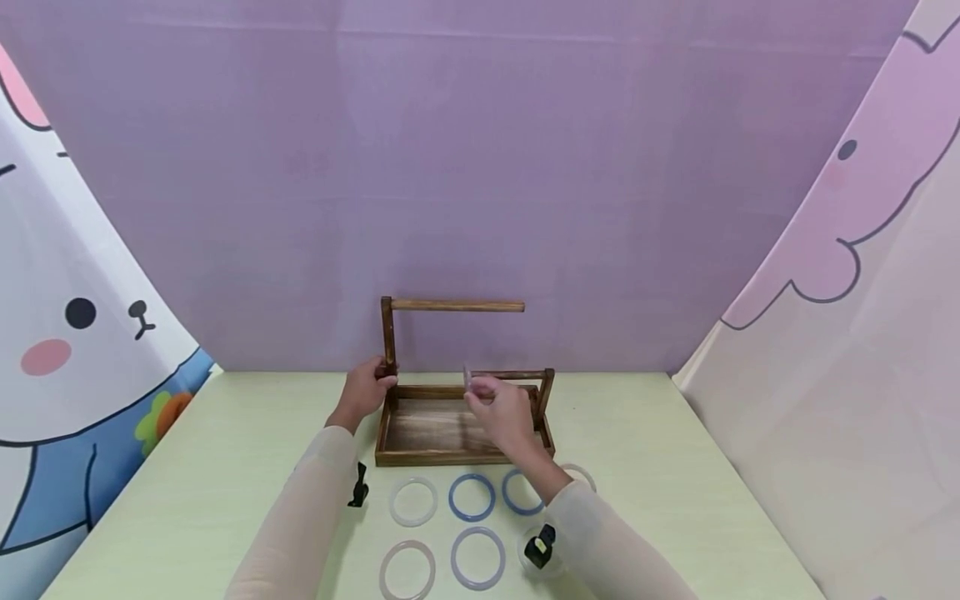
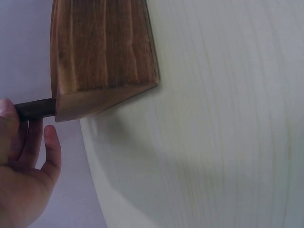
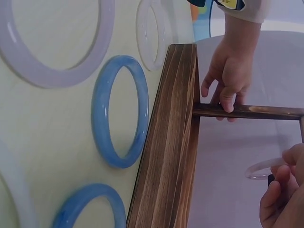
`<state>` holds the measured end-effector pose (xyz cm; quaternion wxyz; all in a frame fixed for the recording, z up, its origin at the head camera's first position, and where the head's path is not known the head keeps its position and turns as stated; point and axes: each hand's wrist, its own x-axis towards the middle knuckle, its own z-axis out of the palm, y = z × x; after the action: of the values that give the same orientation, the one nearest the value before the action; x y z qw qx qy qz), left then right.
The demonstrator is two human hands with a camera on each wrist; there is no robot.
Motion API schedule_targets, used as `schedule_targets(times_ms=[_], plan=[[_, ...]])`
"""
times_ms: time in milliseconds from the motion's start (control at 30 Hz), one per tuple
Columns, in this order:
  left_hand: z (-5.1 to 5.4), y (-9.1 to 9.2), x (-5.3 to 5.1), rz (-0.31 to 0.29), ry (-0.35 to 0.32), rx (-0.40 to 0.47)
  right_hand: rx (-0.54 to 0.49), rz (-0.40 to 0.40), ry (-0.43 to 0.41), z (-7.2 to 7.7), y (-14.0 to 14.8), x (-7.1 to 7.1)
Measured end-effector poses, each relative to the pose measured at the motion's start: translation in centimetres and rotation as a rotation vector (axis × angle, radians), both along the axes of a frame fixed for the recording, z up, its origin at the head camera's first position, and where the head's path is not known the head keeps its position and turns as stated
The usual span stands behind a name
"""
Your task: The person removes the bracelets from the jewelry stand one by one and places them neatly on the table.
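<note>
A brown wooden bangle stand (image 1: 465,458) has a tray base and two posts, each bearing a sideways bar. My left hand (image 1: 366,387) grips the left post (image 1: 388,333), thumb and fingers around it; in the left wrist view the hand (image 2: 28,175) holds the dark post beside the tray's end. With thumb and fingers, my right hand (image 1: 504,410) pinches a translucent pale bangle (image 1: 467,378) at the free end of the lower bar (image 1: 517,375). In the right wrist view that bangle (image 3: 256,169) is partly covered by fingers; whether it encircles the bar I cannot tell.
Several bangles lie flat in front of the stand, including a blue bangle (image 1: 472,497), a lavender bangle (image 1: 477,559) and a whitish bangle (image 1: 413,502). The upper bar (image 1: 457,306) juts right above the tray. A purple backdrop (image 1: 480,167) rises behind the table.
</note>
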<state>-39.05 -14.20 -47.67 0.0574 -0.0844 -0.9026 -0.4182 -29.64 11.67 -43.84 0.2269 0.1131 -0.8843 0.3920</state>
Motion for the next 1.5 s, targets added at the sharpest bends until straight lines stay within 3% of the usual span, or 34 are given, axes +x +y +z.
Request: schedule_targets(times_ms=[300,533,1500], plan=[[0.1,-0.1,0.0,-0.002,0.001,-0.009,-0.008,0.049,-0.001,-0.2,0.2,0.2],[0.1,0.0,0.0,-0.001,0.011,-0.019,0.043,0.107,0.034,-0.5,0.4,0.4],[0.1,0.1,0.1,-0.003,0.006,-0.015,0.259,0.249,-0.014,-0.7,2.8,2.2]])
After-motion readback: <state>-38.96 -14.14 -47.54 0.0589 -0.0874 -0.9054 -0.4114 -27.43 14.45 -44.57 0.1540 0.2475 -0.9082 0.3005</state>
